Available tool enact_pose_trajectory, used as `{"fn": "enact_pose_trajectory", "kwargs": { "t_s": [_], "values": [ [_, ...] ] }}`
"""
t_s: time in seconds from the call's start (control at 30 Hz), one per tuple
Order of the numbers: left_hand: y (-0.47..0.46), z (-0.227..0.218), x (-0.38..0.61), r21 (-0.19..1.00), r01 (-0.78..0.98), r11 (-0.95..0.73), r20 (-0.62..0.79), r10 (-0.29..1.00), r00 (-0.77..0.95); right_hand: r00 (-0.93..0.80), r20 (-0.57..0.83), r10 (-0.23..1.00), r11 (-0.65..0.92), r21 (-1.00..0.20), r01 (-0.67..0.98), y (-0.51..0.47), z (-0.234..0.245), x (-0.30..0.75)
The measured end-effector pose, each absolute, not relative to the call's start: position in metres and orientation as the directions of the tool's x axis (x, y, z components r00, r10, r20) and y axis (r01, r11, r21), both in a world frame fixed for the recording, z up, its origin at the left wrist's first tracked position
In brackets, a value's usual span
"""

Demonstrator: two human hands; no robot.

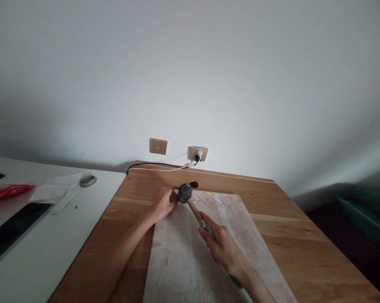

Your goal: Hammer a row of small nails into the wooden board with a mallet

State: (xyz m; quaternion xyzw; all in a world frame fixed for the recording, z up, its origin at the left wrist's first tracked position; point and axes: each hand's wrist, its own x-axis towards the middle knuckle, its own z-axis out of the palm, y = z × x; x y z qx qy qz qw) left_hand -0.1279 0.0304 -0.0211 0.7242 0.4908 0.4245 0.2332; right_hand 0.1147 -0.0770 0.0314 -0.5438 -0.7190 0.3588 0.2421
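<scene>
My right hand (pixel 220 242) is wrapped round the handle of a hammer with a dark, round head (pixel 185 193) and a pale wooden shaft. The head is over the far left part of a whitish, worn board (pixel 180 261). Just left of the head, my left hand (pixel 165 203) has its fingers pinched together at the board's far edge. What they hold, if anything, is hidden by the hammer head. A row of several thin nails (pixel 213 203) stands in the board near its far edge, right of the head.
Under the board is a wooden desk (pixel 272 235) with a round cable hole (pixel 194 184). Cables (pixel 164 167) run to a wall socket (pixel 203 152). On a white table (pixel 92 219) at left lie a dark flat device (pixel 14 229), a red packet (pixel 11 191) and a grey ring (pixel 88 181).
</scene>
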Motion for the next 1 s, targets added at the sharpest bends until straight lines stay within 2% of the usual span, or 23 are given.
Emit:
{"fn": "enact_pose_trajectory", "kwargs": {
  "t_s": [0.47, 0.77, 1.0],
  "values": [
    [0.033, -0.023, -0.129, 0.752, 0.526, -0.397, 0.364, 0.915, 0.171, -0.316, -0.021, 0.948, 0.192, -0.755, 0.626, -0.075, 0.026, 0.117],
    [0.035, -0.032, -0.129, 0.706, 0.570, -0.421, 0.419, 0.897, 0.142, -0.324, -0.032, 0.946, 0.188, -0.759, 0.624, -0.076, 0.026, 0.117],
    [0.034, -0.028, -0.130, 0.734, 0.547, -0.403, 0.384, 0.910, 0.156, -0.332, -0.034, 0.943, 0.185, -0.774, 0.605, -0.078, 0.029, 0.116]
  ]
}}
